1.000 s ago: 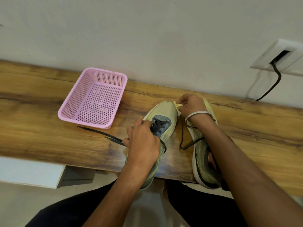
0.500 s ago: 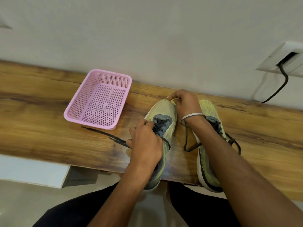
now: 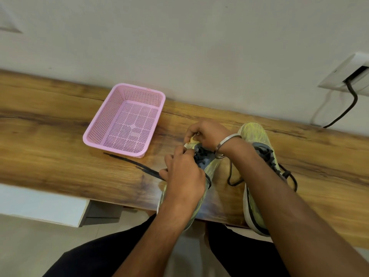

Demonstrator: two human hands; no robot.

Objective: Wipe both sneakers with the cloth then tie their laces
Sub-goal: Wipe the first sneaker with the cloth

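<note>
Two yellow-green sneakers with black laces stand on the wooden table [image 3: 50, 148], toes toward the wall. My left hand [image 3: 183, 174] grips the left sneaker [image 3: 212, 165] over its laces and covers most of it. My right hand [image 3: 206, 132] pinches a small yellowish cloth [image 3: 192, 140] against that sneaker's toe. The right sneaker [image 3: 252, 133] lies partly under my right forearm, with its lace loose. One loose lace end [image 3: 129, 162] of the left sneaker trails left across the table.
An empty pink mesh basket [image 3: 95, 134] sits left of the sneakers, close to the loose lace. A white wall socket [image 3: 339, 76] with a black cable [image 3: 348, 108] is at the upper right. The table's front edge runs just under the sneakers' heels.
My right hand has moved left with the cloth, from the right sneaker's toe to the left sneaker's toe. My left hand stays on the left sneaker.
</note>
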